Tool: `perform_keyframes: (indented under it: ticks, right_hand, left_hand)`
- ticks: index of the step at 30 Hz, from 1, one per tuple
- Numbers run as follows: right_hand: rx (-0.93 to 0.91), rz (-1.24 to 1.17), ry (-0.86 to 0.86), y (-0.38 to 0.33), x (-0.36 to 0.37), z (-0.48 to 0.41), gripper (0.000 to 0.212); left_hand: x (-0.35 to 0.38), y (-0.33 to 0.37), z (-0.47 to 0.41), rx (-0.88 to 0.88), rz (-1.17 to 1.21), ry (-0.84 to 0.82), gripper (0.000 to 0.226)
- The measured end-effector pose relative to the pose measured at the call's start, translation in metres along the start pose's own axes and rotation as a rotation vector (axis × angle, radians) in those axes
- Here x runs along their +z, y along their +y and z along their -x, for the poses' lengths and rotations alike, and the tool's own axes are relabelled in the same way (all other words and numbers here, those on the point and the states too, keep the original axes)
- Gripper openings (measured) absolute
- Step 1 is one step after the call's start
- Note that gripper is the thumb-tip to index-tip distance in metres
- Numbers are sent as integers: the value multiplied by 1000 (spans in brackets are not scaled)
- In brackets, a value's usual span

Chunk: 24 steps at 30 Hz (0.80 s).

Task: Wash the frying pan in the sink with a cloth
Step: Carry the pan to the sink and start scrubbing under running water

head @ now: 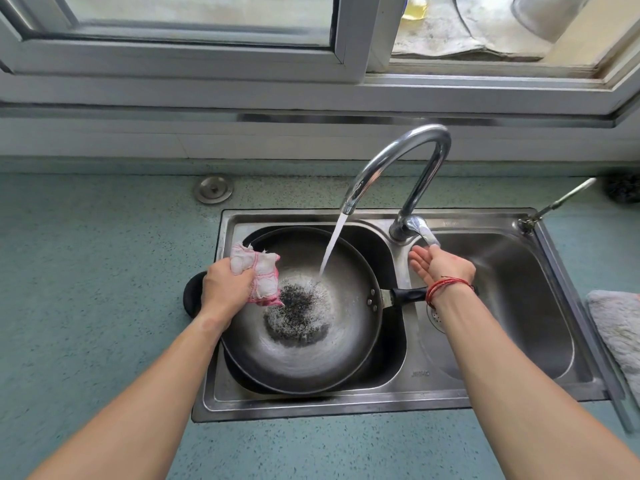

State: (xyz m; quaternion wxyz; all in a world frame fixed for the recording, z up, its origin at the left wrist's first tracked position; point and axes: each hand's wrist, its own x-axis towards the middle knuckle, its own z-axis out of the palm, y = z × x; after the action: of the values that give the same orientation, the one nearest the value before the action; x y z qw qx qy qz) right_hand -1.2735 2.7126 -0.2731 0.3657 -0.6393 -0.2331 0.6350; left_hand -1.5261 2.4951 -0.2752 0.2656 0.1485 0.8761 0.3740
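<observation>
Teal speckled countertop (86, 271) runs beneath a window, and a steel sink (311, 407) with 2 basins is set into it.

At the left edge of the sink, the left hand (225, 289) is curled tight round a bunched white-and-pink cloth (258, 275), holding it over the pan's left rim. Whether the cloth touches the metal is hard to say. The frying pan (301, 358) fills the left basin, bowl up, and its black handle (408, 294) points right across the divider. Dark specks sit in a shallow pool at the middle of the pan. A stream of water (332, 244) from the curved tap (405, 157) lands just above them.

Further right, the right hand (440, 265) is spread flat with straight fingers and holds nothing. It stands at the tap lever (424, 233) — touching it or just beside it, the view does not settle which. A red string bracelet (446, 287) circles that wrist, and the pan handle passes below it. The right basin (519, 306) holds only its drain strainer, and a grey mat (616, 327) lies on the counter at the far right.

The step in hand looks like wetting the pan and setting the flow, with scrubbing not yet begun. The next move likely calls for 1 hand to steady the handle — the pan could rock in the basin — while the cloth presses down onto the speckled middle and works in circles.
</observation>
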Motion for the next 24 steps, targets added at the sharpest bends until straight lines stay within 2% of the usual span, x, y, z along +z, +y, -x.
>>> perform_keyframes:
  ticks: [4, 8, 10, 13, 17, 22, 24]
  right_hand:
    - [0, 34, -5, -1, 0, 3, 27]
    - [46, 138, -80, 9, 2, 17, 34]
    - [74, 217, -130, 22, 7, 30, 34]
    - [92, 340, -265, 49, 17, 52, 32]
    - [173, 453, -508, 83, 34, 80, 40]
    - [355, 330, -718, 110, 45, 99, 48]
    - [380, 263, -764, 114, 47, 103, 39]
  left_hand:
    - [0, -2, 0, -15, 23, -25, 7]
    - [4, 0, 5, -42, 119, -89, 5]
    - [7, 4, 9, -49, 160, -132, 14]
    - [13, 4, 12, -84, 242, -257, 10]
    - [18, 6, 23, -80, 305, -387, 18]
    - [22, 4, 34, -62, 313, -553, 32]
    - [21, 2, 35, -48, 255, -546, 27]
